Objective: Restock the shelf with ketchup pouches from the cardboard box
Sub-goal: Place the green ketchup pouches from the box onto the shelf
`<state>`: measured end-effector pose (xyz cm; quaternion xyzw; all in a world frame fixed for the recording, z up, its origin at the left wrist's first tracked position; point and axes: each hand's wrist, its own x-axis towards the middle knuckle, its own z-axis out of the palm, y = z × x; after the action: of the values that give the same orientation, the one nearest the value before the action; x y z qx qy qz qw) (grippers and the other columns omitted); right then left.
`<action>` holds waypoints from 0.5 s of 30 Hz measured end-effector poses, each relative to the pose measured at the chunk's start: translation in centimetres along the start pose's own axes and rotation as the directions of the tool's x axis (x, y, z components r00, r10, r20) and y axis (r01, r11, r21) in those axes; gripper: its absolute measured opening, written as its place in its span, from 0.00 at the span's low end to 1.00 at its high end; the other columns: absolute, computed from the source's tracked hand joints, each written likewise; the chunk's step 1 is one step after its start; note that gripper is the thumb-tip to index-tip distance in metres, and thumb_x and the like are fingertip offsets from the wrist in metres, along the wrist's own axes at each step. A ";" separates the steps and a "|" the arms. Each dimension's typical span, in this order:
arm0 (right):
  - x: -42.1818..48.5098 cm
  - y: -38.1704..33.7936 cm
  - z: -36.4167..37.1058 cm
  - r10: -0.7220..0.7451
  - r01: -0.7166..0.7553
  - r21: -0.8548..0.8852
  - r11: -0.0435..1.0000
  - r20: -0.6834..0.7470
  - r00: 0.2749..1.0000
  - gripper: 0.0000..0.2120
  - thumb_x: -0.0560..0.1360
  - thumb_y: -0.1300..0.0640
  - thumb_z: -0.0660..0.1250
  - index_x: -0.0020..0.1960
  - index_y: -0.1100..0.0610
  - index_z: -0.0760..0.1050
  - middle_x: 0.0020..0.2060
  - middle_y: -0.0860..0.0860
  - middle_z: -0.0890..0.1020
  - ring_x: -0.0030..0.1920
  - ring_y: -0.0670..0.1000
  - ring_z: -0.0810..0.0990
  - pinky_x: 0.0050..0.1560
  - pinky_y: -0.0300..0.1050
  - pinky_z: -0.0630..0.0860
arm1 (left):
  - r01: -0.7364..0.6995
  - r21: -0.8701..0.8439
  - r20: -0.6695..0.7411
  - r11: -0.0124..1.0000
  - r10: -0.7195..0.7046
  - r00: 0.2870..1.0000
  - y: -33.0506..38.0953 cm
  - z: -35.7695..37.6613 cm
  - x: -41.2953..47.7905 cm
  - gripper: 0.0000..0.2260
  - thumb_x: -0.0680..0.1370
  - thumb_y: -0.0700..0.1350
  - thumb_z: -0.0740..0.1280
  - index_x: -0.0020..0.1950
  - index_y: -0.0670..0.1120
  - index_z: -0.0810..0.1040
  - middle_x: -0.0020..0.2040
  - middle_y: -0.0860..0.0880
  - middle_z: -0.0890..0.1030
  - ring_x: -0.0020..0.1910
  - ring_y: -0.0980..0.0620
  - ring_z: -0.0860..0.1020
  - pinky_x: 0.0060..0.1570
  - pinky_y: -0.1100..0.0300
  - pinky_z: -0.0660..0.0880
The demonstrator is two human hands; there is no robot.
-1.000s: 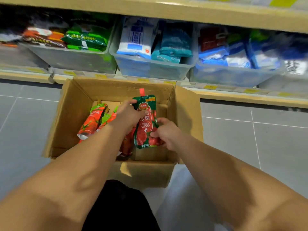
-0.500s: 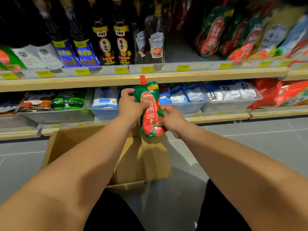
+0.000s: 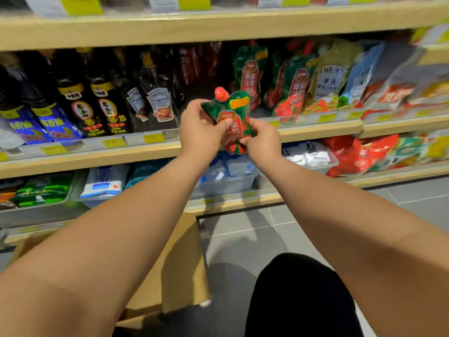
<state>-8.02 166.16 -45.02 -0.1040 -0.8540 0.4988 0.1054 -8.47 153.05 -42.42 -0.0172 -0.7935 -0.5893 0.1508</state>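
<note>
A person's left hand [image 3: 199, 135] and right hand [image 3: 263, 142] grip a green-and-red plastic ketchup pouch with a red screw cap [image 3: 238, 113], held upright in front of the pale wooden middle shelf [image 3: 315, 130]; the left pinches its upper side, thumb across the label; the right clasps its lower edge. Matching pouches [image 3: 251, 74] stand on the shelf behind, beside dark sauce bottles [image 3: 107, 103]; the brown cardboard box [image 3: 182, 263] sits on the grey tiled floor [image 3: 243, 239] below.

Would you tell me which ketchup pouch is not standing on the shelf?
The red-capped pouch pinched between the left hand and right hand; the other pouches stand on the shelf behind it.
</note>
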 end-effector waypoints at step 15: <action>10.1 4.0 -2.2 -0.056 0.075 0.113 0.991 -0.164 0.985 0.18 0.75 0.65 0.61 0.62 0.53 0.76 0.55 0.47 0.82 0.47 0.41 0.80 0.36 0.22 0.69 | -0.052 0.112 -0.045 0.992 0.058 0.997 -1.3 10.2 4.6 0.20 0.74 0.56 0.67 0.63 0.52 0.71 0.50 0.60 0.78 0.50 0.60 0.75 0.50 0.65 0.70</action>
<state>-16.77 172.74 -46.66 -0.1093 -0.8146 0.5349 0.1962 -15.38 161.54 -45.13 -0.0164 -0.8203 -0.5402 0.1869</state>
